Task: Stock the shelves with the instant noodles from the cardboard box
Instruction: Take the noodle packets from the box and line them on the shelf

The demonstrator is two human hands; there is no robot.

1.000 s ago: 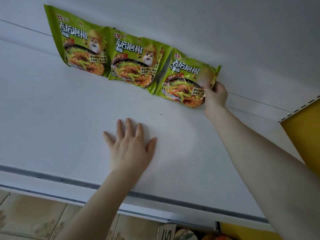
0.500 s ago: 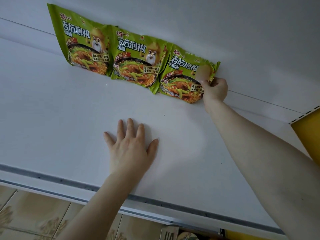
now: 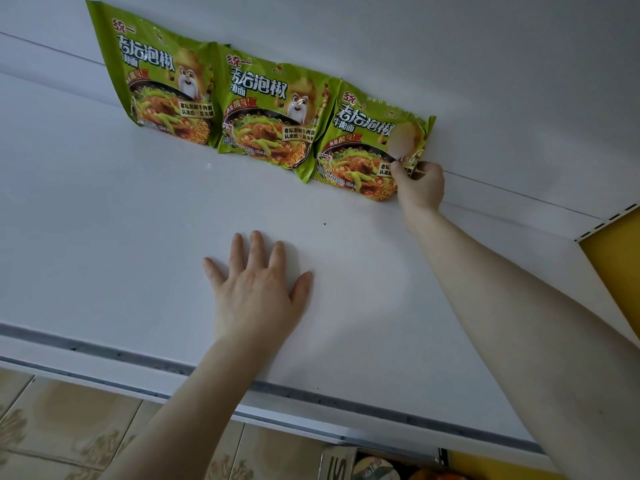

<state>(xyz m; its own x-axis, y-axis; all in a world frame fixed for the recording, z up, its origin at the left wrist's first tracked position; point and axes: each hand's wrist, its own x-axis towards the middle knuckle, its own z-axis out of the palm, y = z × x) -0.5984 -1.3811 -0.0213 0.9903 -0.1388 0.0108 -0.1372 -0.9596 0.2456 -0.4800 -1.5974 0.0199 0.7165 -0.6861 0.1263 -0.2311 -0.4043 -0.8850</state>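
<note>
Head view: placing step. My right hand (image 3: 420, 187) grip pinches the third noodle packet (image 3: 360, 157) at the shelf (image 3: 104, 237) back; left hand (image 3: 256, 289) lies flat, fingers spread. Next I'd release and fetch another.

three noodle packets stood in a row at the back of the shelf (image 3: 104, 237), leaning on the back wall (image 3: 450, 46): the left packet (image 3: 156, 88), the middle packet (image 3: 266, 116) overlapping its edge, the right packet (image 3: 360, 147) overlapping the middle one. the right hand (image 3: 420, 185) pinched the right packet's right edge. the left hand (image 3: 256, 285) lay flat mid-shelf, nearer the front edge, well apart from the packets.
</note>
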